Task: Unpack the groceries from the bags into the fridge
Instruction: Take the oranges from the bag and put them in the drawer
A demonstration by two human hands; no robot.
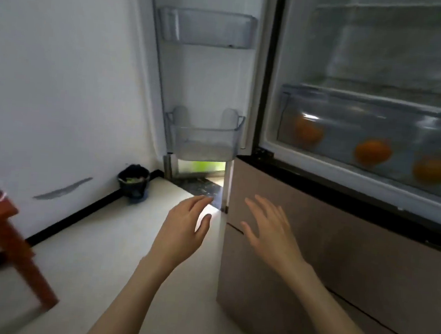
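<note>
Beside a white wall, the fridge [347,123] is open; three oranges [373,152], probably, lie in its drawer [348,108]. Below it my left hand [184,227] and right hand [267,232] are released and hold nothing, so next I must fetch another grocery.

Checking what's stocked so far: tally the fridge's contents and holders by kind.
Oranges in the crisper drawer: 3
Door bins: 2, nothing visible in them
Crisper drawers: 1
Total: 6
</note>
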